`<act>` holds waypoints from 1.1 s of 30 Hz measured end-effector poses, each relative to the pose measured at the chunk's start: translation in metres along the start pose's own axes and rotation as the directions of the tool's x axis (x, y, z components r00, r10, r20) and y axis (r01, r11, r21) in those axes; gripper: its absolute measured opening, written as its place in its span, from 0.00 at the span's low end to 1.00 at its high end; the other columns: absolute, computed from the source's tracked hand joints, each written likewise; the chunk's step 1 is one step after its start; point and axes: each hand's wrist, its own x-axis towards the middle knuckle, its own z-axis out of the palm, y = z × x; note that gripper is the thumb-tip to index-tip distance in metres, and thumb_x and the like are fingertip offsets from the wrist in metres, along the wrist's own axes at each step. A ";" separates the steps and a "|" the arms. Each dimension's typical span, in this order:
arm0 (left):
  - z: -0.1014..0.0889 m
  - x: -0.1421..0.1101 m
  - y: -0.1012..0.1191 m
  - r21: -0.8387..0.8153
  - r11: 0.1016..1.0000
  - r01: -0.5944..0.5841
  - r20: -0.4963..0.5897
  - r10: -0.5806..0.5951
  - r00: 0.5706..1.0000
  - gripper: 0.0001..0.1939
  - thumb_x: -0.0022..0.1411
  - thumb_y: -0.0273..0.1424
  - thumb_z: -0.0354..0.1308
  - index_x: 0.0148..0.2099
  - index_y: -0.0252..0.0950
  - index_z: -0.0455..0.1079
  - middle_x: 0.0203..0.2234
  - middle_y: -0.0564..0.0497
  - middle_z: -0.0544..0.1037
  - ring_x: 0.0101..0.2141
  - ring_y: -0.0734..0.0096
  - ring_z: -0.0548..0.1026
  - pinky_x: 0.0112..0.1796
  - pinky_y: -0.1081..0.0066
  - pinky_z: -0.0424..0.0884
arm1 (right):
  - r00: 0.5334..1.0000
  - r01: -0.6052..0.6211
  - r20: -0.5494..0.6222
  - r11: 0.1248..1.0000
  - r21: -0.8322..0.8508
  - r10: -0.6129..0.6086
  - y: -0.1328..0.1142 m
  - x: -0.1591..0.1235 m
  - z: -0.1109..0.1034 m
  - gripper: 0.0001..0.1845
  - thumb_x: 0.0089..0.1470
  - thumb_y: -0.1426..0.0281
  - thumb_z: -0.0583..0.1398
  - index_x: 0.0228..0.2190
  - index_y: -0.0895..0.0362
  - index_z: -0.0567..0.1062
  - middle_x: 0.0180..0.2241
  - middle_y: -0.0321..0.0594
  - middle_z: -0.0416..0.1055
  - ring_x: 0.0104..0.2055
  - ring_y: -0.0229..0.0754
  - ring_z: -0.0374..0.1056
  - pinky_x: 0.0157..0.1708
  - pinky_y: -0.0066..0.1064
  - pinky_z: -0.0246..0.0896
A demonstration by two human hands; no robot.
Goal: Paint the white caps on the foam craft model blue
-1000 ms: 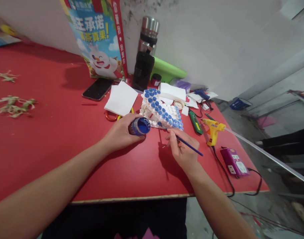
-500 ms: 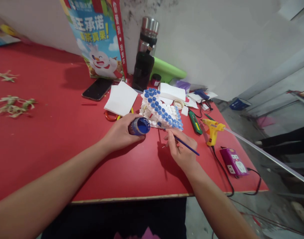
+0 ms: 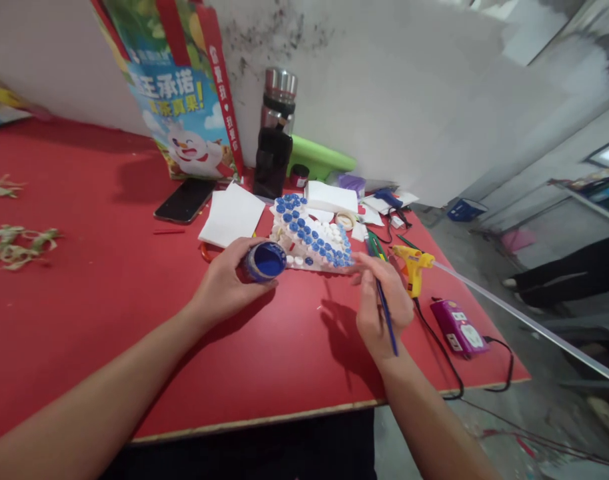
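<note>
A white model covered in rounded knobs, rows of them blue and others plain white, sits on the red table just beyond the hands. The left hand's grip wraps round a jar of blue paint; the right hand's grip pinches a slim blue brush.

Open red table here between my left hand and right hand, an easy low lane. Straight ahead, the blue-dotted model blocks me, white paper lying to its left. Glue gun crowding my right side; over left, wide room short of the phone.
</note>
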 end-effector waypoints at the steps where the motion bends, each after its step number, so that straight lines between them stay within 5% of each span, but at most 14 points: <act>1: -0.001 0.000 0.000 0.003 1.000 0.012 -0.028 -0.012 1.000 0.31 0.56 0.41 0.74 0.61 0.39 0.76 0.57 0.41 0.84 0.58 0.44 0.82 0.63 0.46 0.76 | 1.000 -0.021 -0.011 0.998 -0.053 0.020 0.004 0.000 0.001 0.23 0.75 0.76 0.55 0.62 0.48 0.78 0.50 0.43 0.84 0.47 0.47 0.84 0.47 0.45 0.83; 9: -0.004 0.005 -0.006 0.023 0.994 0.104 -0.128 -0.101 0.987 0.33 0.53 0.45 0.75 0.58 0.41 0.77 0.56 0.41 0.85 0.58 0.41 0.82 0.63 0.43 0.76 | 0.995 -0.049 0.071 0.958 -0.282 0.072 0.021 -0.002 0.006 0.17 0.76 0.74 0.52 0.60 0.52 0.73 0.55 0.51 0.77 0.58 0.52 0.75 0.61 0.55 0.74; 18: -0.004 0.002 -0.003 0.031 0.993 0.110 -0.067 -0.108 0.992 0.34 0.55 0.45 0.77 0.60 0.40 0.76 0.58 0.39 0.85 0.58 0.41 0.83 0.63 0.41 0.77 | 0.962 -0.226 0.089 0.936 -0.268 0.258 0.041 -0.011 0.013 0.15 0.76 0.71 0.52 0.59 0.53 0.70 0.55 0.53 0.73 0.59 0.53 0.73 0.61 0.55 0.72; 33: 0.004 -0.001 -0.005 -0.055 0.991 0.122 -0.019 -0.124 0.992 0.34 0.53 0.43 0.77 0.60 0.39 0.76 0.57 0.38 0.84 0.59 0.42 0.83 0.63 0.39 0.77 | 0.961 -0.233 0.099 0.947 -0.222 0.259 0.049 -0.012 0.015 0.15 0.75 0.69 0.54 0.59 0.55 0.71 0.55 0.55 0.74 0.59 0.53 0.73 0.60 0.56 0.72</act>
